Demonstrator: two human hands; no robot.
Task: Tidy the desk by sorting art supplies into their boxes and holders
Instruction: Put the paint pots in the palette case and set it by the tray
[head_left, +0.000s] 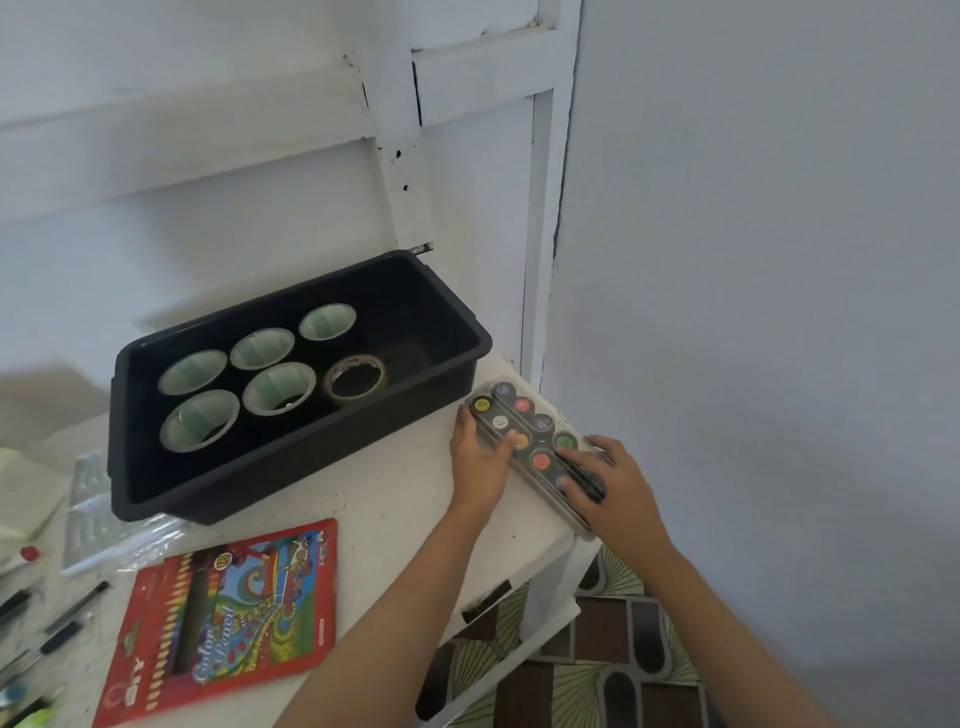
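A clear flat paint set (523, 411) with round colour pans lies at the desk's right edge, beside the black tub (457, 332). My left hand (479, 460) holds the set's left long edge, thumb on its lid. My right hand (615, 486) rests on the near half of the set with fingers stretched flat over it. A dark strip shows under those fingers; I cannot tell what it is. The tub holds several pale green tape rolls (279, 387) and one tan tape roll (355, 378).
A red colour pencil box (228, 618) lies at the desk's front. Pens (62, 623) and a clear plastic sheet (98, 514) lie at the left. The white wall stands close behind the tub. The desk's right edge drops to a patterned floor (613, 670).
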